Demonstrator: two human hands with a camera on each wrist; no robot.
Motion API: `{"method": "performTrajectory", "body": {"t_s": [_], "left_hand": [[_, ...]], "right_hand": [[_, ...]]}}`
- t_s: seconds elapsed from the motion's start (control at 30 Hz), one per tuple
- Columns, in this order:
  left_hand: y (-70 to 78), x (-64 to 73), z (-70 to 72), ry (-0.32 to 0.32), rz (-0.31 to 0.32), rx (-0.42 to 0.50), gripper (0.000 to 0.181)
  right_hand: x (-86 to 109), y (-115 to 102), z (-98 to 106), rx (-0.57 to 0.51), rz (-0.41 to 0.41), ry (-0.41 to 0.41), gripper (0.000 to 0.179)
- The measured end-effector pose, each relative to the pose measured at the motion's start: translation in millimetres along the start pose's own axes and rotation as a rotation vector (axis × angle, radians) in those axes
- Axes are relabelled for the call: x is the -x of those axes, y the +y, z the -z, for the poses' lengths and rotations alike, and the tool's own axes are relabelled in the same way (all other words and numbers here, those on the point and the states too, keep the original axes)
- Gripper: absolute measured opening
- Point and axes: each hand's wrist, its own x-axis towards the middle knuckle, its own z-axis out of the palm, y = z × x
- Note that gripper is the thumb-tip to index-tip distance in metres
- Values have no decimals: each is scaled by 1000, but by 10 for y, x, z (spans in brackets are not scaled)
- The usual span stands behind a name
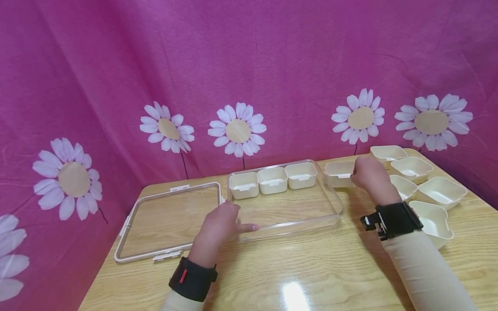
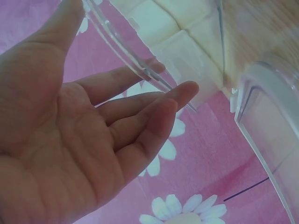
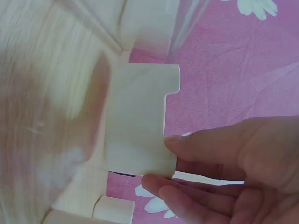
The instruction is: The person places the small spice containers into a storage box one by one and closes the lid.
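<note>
A clear rectangular box (image 1: pixel 288 216) lies on the table with 3 cream cups (image 1: pixel 273 180) in a row along its far side. My left hand (image 1: pixel 223 220) is at the box's near left corner, its thumb pointing along the front wall. In the left wrist view the fingers (image 2: pixel 140 105) are loosely extended against the box's edge, with the palm bare. To the right of the box, my right hand (image 1: pixel 371 175) pinches the rim of another cream cup (image 3: pixel 138 116) between thumb and fingers. That cup is upright in the head view, just outside the box wall.
A clear lid with a white frame (image 1: pixel 167 222) and clips lies left of the box. Several more cream cups (image 1: pixel 441 192) are grouped at the table's right side. Behind the wooden table (image 1: pixel 330 276) hangs a magenta cloth (image 1: pixel 295 86) printed with daisies.
</note>
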Motion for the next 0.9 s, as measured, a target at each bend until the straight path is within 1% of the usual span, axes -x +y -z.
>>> {"method": "performTrajectory", "body": {"t_s": [0.07,0.13,0.23,0.33,0.37,0.4,0.57,0.73,0.9], "left_hand": [[11,-7,-12,2,-5,-14,62],[11,-10,-22,5,-5,-15,67],[-15,-4,-34,11,15,49,91],[-59,11,-24,22,38,124,113],[-73,15,-18,22,47,140,117],[-85,20,-8,21,54,137,119],[-112,28,25,8,70,75,113],[-107,20,39,7,65,75,104],[-100,1,19,4,55,63,103]], "right_hand": [[11,-15,18,-9,2,37,11],[26,-36,34,-19,-4,73,10],[54,-82,62,-37,-14,109,11],[75,-143,92,-53,-7,139,13],[81,-167,104,-56,-4,148,13],[85,-191,115,-58,2,160,13],[109,-307,177,-67,18,208,14],[138,-392,226,-80,33,232,17],[177,-470,252,-88,74,236,18]]}}
